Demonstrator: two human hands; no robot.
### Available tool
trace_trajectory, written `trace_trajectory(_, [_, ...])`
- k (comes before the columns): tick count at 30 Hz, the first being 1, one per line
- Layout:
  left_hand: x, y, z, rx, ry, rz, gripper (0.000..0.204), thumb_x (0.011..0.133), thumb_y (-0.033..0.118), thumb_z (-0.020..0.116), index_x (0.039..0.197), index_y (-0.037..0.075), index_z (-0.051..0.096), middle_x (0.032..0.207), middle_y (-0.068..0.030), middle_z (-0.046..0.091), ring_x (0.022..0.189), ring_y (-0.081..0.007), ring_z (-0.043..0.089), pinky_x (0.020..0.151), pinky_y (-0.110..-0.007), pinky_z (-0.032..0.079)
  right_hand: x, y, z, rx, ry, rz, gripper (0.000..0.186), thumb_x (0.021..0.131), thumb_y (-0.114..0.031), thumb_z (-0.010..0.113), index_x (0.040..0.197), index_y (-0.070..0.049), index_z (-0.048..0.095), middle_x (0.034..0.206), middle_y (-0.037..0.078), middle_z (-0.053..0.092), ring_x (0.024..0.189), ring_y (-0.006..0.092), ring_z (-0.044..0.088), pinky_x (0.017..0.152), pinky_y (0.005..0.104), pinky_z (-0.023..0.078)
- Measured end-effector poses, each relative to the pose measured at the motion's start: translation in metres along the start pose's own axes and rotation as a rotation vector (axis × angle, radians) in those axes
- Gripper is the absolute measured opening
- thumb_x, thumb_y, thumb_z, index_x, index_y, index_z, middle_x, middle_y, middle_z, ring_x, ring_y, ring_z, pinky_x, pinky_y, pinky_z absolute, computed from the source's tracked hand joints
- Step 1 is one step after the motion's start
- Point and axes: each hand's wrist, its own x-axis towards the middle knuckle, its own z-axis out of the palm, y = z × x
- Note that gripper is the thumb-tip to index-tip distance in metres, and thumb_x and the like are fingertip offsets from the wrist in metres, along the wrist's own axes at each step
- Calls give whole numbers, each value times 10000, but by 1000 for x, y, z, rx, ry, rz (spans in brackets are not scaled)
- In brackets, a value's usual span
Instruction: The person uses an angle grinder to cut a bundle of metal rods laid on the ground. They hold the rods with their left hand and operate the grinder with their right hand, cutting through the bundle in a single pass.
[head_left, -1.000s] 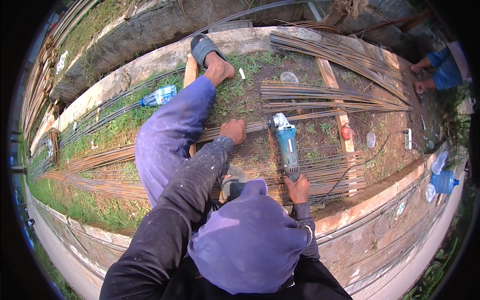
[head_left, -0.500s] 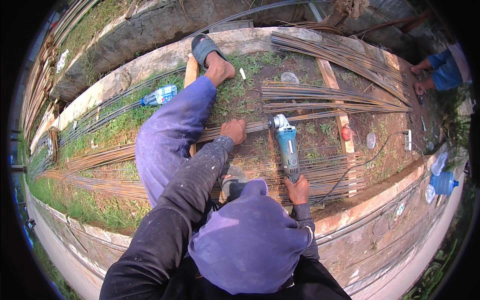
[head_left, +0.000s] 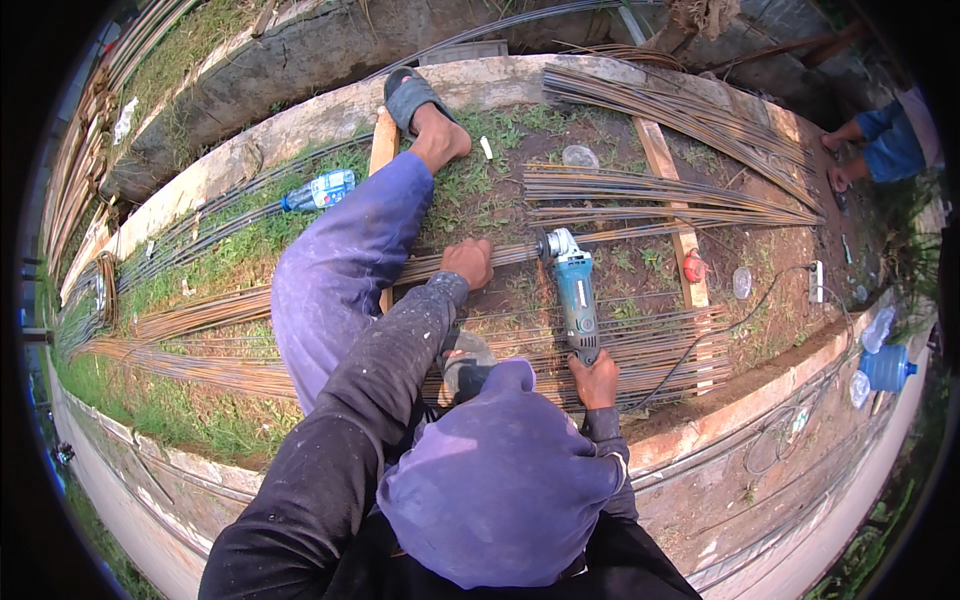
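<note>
My left hand is wrapped round a bundle of rusty steel rods lying crosswise beside my purple-trousered leg. My right hand grips the rear of a teal angle grinder, held upright in the picture with its guarded disc at the rods, just right of my left hand. A faint orange streak of sparks runs down from the disc. More thin rods lie beneath the grinder body and right hand. My sandalled foot rests near a wooden plank.
Rod bundles cross another plank at right, near a red object, power strip and water jug. A plastic bottle lies left. Another person's blue-clad legs are at far right. Concrete edging borders the ground.
</note>
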Motion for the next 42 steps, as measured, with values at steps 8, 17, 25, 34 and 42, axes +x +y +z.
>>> trace_trajectory(8, [0,-1,0,9,5,0,280,844,207,575,1089,76,607,1070,-201,654,1042,-369,622,935,-485,431,0,-2,0,-12,-4,9,448,722,-316,747,839,89,595,792,296,654,806,464,654,718,486,510])
trace_trajectory(17, [-2,3,-4,13,-7,-1,271,843,196,573,1079,68,609,1064,-197,658,1036,-367,623,947,-479,427,4,2,3,-4,-7,2,467,718,-330,747,856,91,599,804,298,656,810,465,654,724,486,508])
trace_trajectory(25, [-1,6,-9,4,-38,-23,279,833,199,583,1077,67,616,1090,-208,656,1064,-371,618,959,-478,429,1,2,3,-13,17,-12,455,719,-321,749,847,89,599,794,292,657,791,458,658,713,482,511])
trace_trajectory(34, [-2,8,-11,3,-43,-12,281,832,190,576,1079,62,620,1082,-217,658,1058,-378,620,954,-476,437,-1,-5,-3,-17,7,15,435,730,-304,746,845,90,599,792,292,660,801,456,662,708,476,517])
trace_trajectory(42, [-1,4,-7,4,-34,-15,311,841,199,569,1122,72,611,1084,-218,649,1061,-374,615,948,-476,437,-1,-7,-2,25,-12,35,434,728,-298,748,847,91,598,802,293,660,809,461,658,718,477,515])
